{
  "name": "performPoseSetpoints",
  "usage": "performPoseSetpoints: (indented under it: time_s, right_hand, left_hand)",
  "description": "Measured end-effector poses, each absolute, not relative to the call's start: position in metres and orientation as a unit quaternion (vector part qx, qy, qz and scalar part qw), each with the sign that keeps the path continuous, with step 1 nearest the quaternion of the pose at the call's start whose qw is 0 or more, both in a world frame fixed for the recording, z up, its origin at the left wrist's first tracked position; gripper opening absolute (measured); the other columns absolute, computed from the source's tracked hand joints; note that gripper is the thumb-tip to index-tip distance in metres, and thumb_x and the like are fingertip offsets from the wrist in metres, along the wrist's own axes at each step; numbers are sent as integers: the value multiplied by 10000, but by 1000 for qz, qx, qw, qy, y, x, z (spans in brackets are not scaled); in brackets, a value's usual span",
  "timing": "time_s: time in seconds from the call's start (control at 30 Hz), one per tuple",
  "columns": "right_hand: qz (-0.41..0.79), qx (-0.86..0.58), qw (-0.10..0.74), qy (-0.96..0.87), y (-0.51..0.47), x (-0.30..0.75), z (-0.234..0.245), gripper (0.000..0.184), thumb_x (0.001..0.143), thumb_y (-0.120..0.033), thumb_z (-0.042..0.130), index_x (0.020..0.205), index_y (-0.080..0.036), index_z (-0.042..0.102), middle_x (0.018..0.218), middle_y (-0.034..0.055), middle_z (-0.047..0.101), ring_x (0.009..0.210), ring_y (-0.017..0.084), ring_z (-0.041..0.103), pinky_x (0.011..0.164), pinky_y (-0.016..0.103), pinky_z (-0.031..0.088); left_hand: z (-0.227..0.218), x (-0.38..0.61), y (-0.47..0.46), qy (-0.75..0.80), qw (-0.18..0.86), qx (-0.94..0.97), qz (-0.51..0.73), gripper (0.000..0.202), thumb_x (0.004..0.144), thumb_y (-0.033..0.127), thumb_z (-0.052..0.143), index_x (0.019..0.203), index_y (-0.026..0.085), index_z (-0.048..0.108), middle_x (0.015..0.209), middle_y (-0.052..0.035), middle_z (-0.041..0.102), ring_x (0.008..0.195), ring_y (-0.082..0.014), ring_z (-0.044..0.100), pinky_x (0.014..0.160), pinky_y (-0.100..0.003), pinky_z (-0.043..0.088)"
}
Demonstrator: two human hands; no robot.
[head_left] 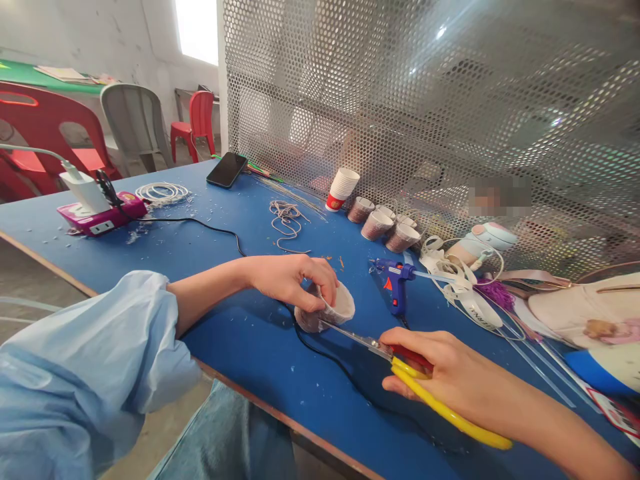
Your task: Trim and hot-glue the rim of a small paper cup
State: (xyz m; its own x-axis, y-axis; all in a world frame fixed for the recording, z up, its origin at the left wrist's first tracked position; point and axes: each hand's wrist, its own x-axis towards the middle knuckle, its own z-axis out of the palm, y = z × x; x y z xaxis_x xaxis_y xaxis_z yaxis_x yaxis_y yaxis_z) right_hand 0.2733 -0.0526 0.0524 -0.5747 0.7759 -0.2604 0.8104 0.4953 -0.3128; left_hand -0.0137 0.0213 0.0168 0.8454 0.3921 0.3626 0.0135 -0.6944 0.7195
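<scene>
My left hand is closed on the rim of a cord-wrapped paper cup, its fingers reaching inside. The cup lies tilted just over the blue table. In my right hand is a pair of scissors with yellow and red handles. Their blade tips touch the side of the cup, and the blades look nearly together. Behind the cup, a blue glue gun rests on the table with a clear glue stick in its back.
Several wrapped cups stand by a stack of paper cups near the perforated metal screen. Loose cord, a phone and a purple power strip lie leftward. A black cable crosses the table; ribbon lies rightward.
</scene>
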Motion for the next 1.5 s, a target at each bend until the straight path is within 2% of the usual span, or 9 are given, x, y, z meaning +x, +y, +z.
performPoseSetpoints:
  time_s: [0.13, 0.2, 0.37, 0.47, 0.63, 0.77, 1.03, 1.27, 1.5]
  right_hand:
    - [-162, 453, 46, 875, -55, 274, 44, 317, 863, -543, 588, 923, -233, 600, 708, -3, 561, 552, 122, 384, 532, 237, 346]
    - [-170, 461, 44, 870, -56, 274, 45, 346, 858, -568, 580, 926, -229, 600, 691, -6, 537, 555, 123, 372, 529, 235, 349]
    - [-250, 488, 57, 834, -56, 281, 46, 410, 842, -608, 570, 1023, -241, 597, 716, -19, 519, 602, 126, 384, 570, 222, 392]
    - [-317, 491, 62, 809, -54, 291, 39, 418, 837, -593, 587, 1064, -243, 575, 734, -31, 477, 630, 123, 367, 582, 216, 376]
    - [-410, 482, 29, 774, -54, 295, 28, 439, 832, -602, 591, 1043, -217, 565, 736, -37, 406, 642, 119, 337, 579, 215, 350]
    - [-452, 468, 31, 759, -55, 288, 32, 453, 838, -618, 575, 1036, -211, 538, 745, -36, 373, 659, 123, 318, 586, 219, 332]
    - [-432, 488, 22, 759, -57, 301, 30, 490, 782, -641, 620, 1037, -224, 583, 723, -26, 428, 640, 128, 362, 576, 217, 367]
    - [-402, 496, 5, 770, -59, 307, 31, 477, 783, -620, 631, 1062, -234, 610, 734, -19, 479, 627, 126, 388, 569, 221, 382]
    - [-392, 485, 13, 782, -54, 286, 39, 460, 804, -610, 617, 1040, -216, 600, 727, -26, 455, 632, 121, 371, 569, 209, 369]
  left_hand:
    - [17, -15, 20, 151, 364, 883, 255, 120, 828, 177, 599, 811, 145, 713, 882, -85, 696, 1007, -187, 620, 882, -258, 487]
    - [17, -15, 19, 156, 365, 881, 256, 120, 827, 181, 602, 797, 147, 713, 861, -81, 691, 990, -185, 622, 848, -246, 492]
    - [18, -16, 21, 146, 383, 877, 250, 139, 844, 209, 602, 800, 153, 721, 856, -76, 705, 967, -183, 617, 914, -279, 475]
    - [19, -17, 24, 135, 402, 873, 243, 173, 856, 211, 572, 829, 150, 731, 896, -88, 719, 1008, -200, 611, 968, -309, 452]
    - [17, -18, 28, 137, 439, 854, 245, 201, 849, 258, 572, 853, 160, 748, 988, -89, 726, 1049, -222, 607, 991, -329, 442]
    - [17, -18, 27, 138, 429, 859, 245, 176, 837, 243, 598, 864, 151, 745, 966, -97, 723, 1033, -223, 609, 975, -323, 448]
    - [16, -18, 23, 167, 402, 868, 238, 162, 855, 198, 554, 914, 132, 689, 1007, -92, 695, 1005, -194, 620, 912, -287, 472]
    - [16, -16, 22, 167, 383, 873, 252, 143, 868, 213, 565, 881, 132, 681, 928, -84, 699, 969, -189, 625, 892, -291, 480]
    - [15, -16, 20, 149, 371, 880, 257, 156, 870, 194, 568, 879, 119, 705, 918, -100, 698, 956, -187, 625, 876, -282, 487]
